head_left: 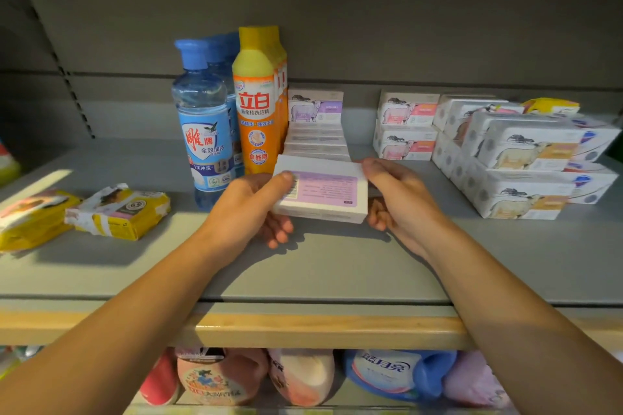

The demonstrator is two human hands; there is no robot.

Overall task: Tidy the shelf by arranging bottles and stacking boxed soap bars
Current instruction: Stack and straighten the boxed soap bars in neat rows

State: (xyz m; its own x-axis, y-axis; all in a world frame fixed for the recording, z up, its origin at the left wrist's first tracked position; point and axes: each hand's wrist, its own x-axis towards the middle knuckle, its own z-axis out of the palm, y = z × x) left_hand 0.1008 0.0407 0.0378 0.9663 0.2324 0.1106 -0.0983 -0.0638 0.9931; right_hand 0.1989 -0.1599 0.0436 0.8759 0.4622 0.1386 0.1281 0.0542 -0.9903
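Observation:
I hold a white soap box with a purple back label [323, 190] just above the grey shelf [303, 266]. My left hand [251, 209] grips its left end, thumb on top over the barcode. My right hand [397, 199] holds its right end, fingertips on the top edge. Behind it lies a row of matching purple soap boxes [317, 138], one standing upright at the back. Left of them stand blue bottles [202, 125] and orange bottles [258, 111] in rows.
Pink-labelled soap boxes [406, 126] are stacked at the back right, with larger stacks of orange-labelled boxes [519, 165] beyond them. Yellow wrapped soap packs [118, 210] lie at the left. Below the wooden shelf edge [320, 330] sit detergent bottles [394, 374].

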